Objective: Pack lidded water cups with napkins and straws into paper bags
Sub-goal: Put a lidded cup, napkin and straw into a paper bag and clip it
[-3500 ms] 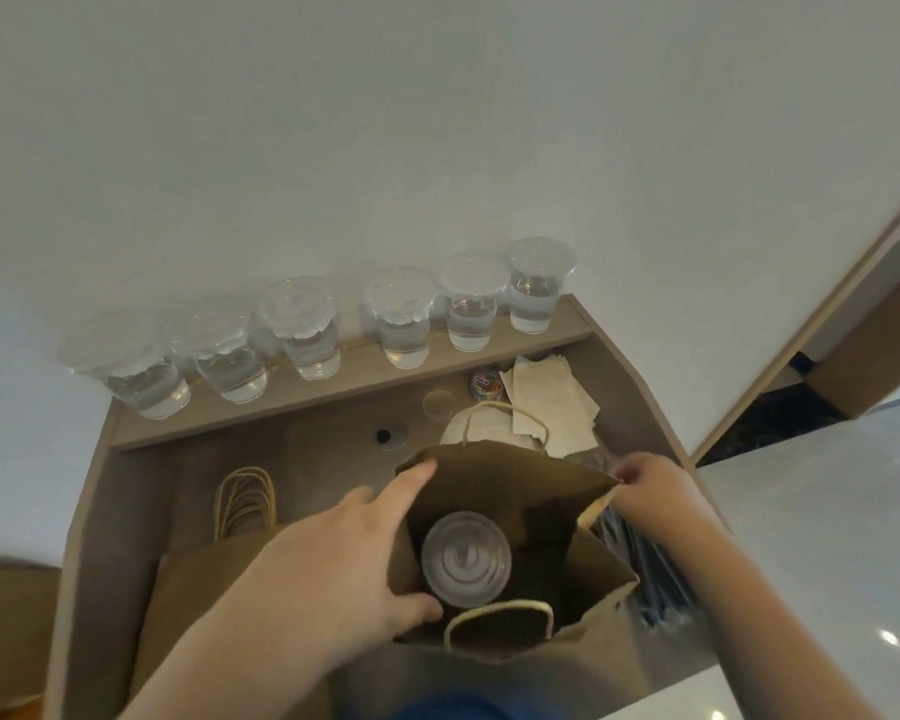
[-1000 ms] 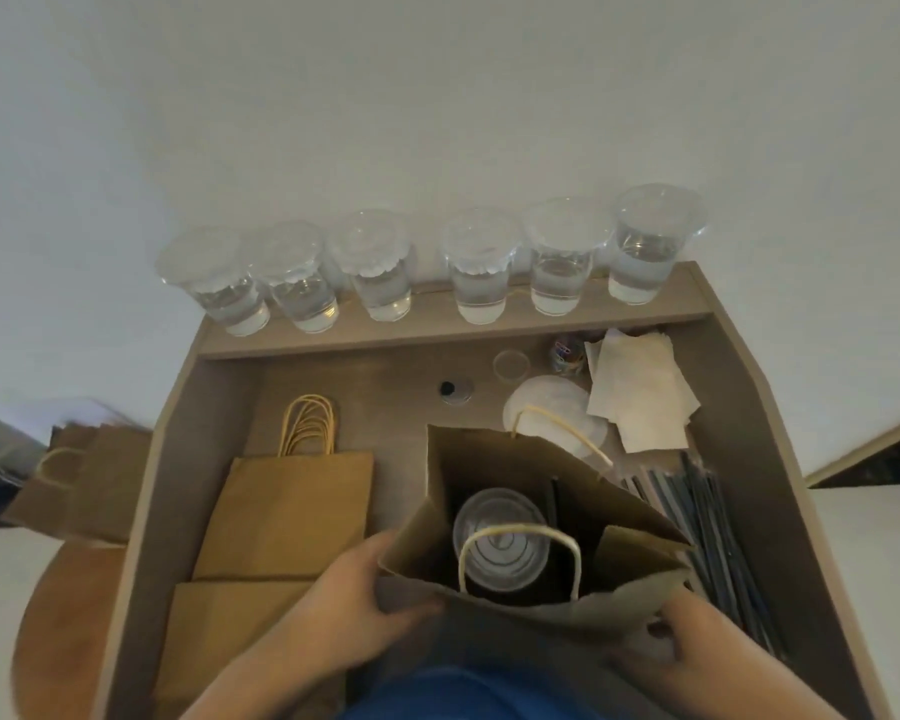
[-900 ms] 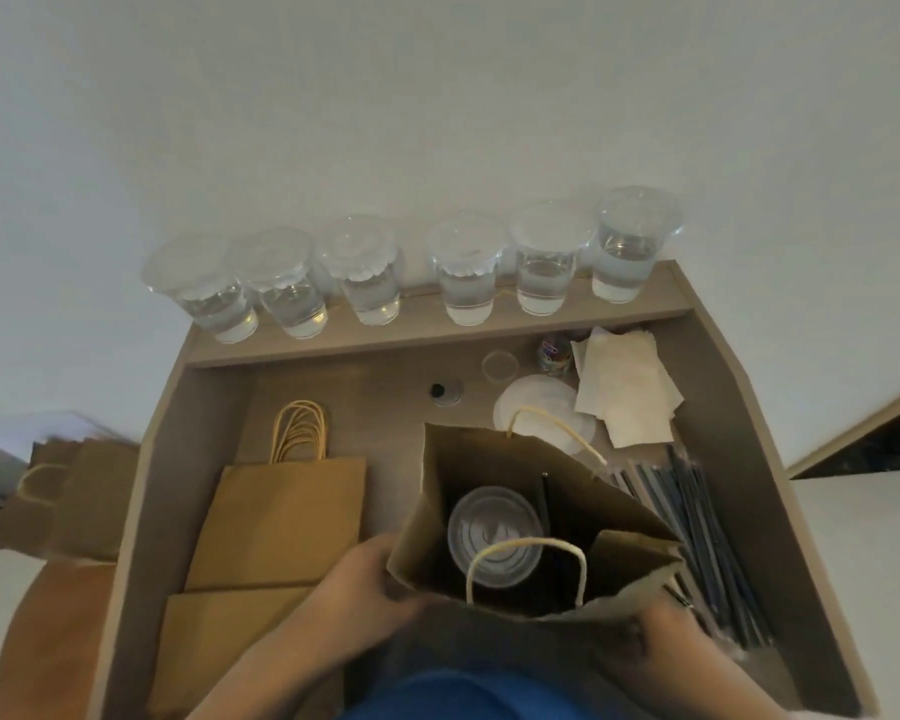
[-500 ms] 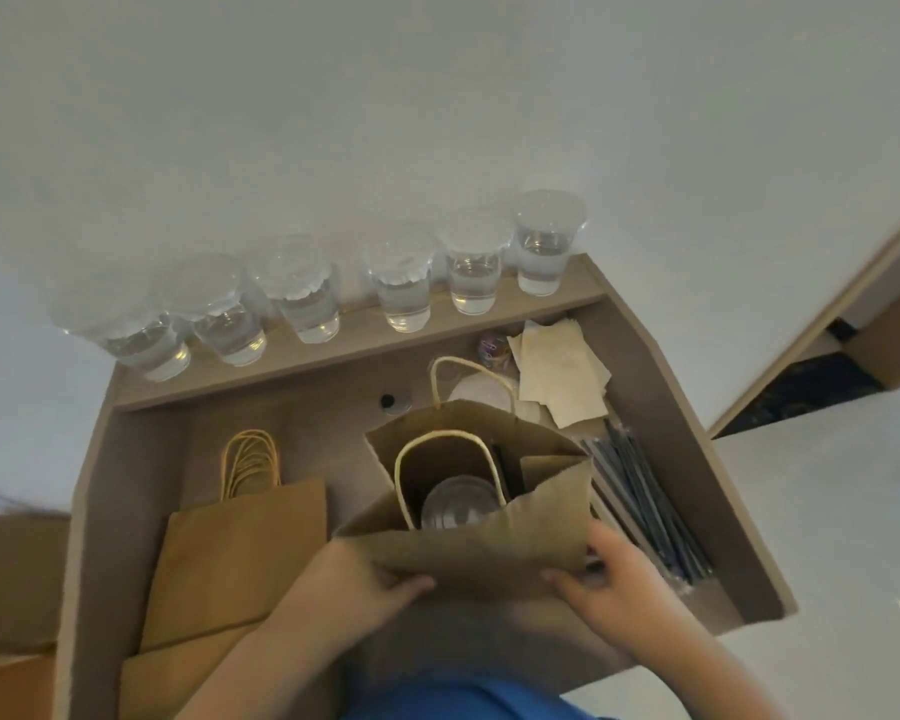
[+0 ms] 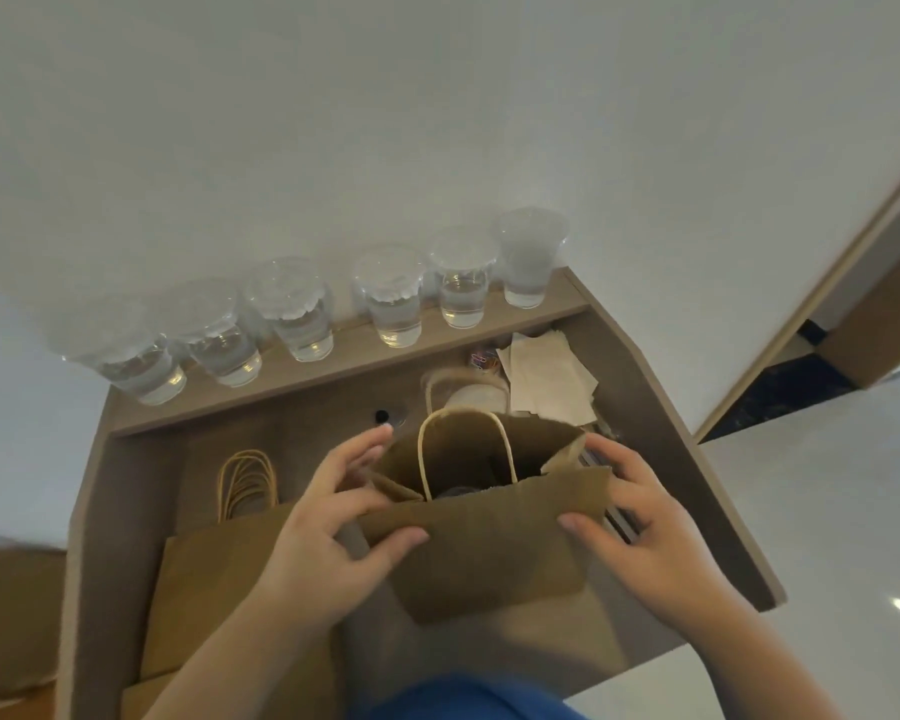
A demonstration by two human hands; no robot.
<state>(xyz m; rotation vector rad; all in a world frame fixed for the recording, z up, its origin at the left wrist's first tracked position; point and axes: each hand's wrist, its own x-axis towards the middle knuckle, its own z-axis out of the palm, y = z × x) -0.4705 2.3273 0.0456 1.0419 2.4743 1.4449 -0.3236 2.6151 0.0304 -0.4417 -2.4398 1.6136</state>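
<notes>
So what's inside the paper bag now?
In the paper bag only a sliver of cup lid shows, behind the handle. Its front wall covers the rest; no napkin or straw visible.

Takeaway drink-packing counter, the kind seen in a café or shop

A wooden counter [image 5: 661,407] stands against a plain white wall [image 5: 333,122]. Beyond the left hand [image 5: 328,543] and right hand [image 5: 645,537], which hold an open paper bag [image 5: 484,553], its raised ledge [image 5: 344,376] bears a row of six lidded cups [image 5: 393,298] of water. Flat handled bags [image 5: 214,579] lie stacked just left of the left hand, and napkins [image 5: 546,381] lie beyond the right. A glossy pale floor [image 5: 827,511] and a wood-trimmed doorway [image 5: 822,283] lie further right.
</notes>
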